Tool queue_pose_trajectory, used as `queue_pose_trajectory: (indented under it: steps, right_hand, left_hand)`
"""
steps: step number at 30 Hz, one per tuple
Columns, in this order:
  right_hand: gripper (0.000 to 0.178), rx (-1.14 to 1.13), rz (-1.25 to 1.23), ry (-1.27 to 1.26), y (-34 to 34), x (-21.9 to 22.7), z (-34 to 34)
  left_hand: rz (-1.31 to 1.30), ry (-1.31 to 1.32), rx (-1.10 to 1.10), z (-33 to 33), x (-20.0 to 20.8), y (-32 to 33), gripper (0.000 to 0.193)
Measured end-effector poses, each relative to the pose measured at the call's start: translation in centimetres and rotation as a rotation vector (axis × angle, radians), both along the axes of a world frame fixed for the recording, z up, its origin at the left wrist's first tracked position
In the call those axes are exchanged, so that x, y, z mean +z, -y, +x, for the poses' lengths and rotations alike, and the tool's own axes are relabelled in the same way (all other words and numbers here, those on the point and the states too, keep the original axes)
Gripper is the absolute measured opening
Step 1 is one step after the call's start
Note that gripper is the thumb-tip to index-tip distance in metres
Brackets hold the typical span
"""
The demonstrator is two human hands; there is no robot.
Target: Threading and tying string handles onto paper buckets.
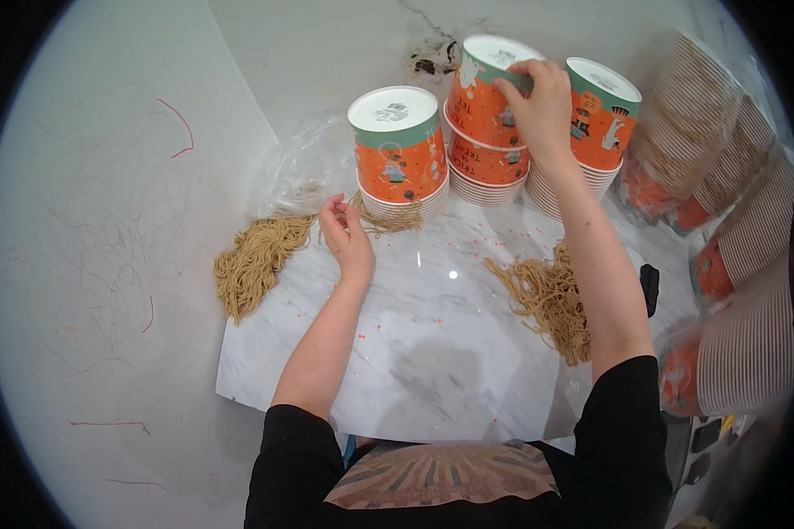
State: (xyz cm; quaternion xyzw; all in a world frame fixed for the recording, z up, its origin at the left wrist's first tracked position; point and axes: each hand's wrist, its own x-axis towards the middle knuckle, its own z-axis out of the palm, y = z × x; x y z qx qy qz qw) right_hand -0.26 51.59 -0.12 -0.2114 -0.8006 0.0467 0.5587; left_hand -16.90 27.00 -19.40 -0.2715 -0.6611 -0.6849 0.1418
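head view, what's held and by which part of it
The right hand holds the upper middle orange-and-green round paper bucket by the right edge of its upturned base; the left hand holds nothing visible.

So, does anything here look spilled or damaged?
Yes: tiny orange specks lie scattered on the marbled tabletop, like spilled scraps. Behind the orange tubs, a dark ragged patch looks like damage, though I'm unsure. The pale surface at left carries scribbled lines.

Shows dark block lettering, upside down, on the orange sides of the upper middle bucket [481,104] and lower middle bucket [487,164]. Also bears small dark print on the white bases of the left bucket [399,145] and right bucket [602,115], apparently too small to read.
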Motion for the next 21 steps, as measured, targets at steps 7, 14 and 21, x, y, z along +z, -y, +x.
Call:
queue_pose_trajectory:
  steps: [7,14,21]
  right_hand:
    - [0.022,0.196,0.316,-0.429,4.1,4.0,4.8]
    - [0.036,0.619,-0.058,-0.156,10.8,-7.2,12.4]
    - [0.037,0.751,-0.241,0.078,13.4,-13.1,14.3]
  left_hand:
    - [-0.106,-0.295,0.014,2.5,1.2,0.8,0.026]
    - [0.106,-0.109,-0.570,8.6,1.5,5.1,0.042]
    - [0.352,0.401,-0.748,15.3,4.7,8.8,0.051]
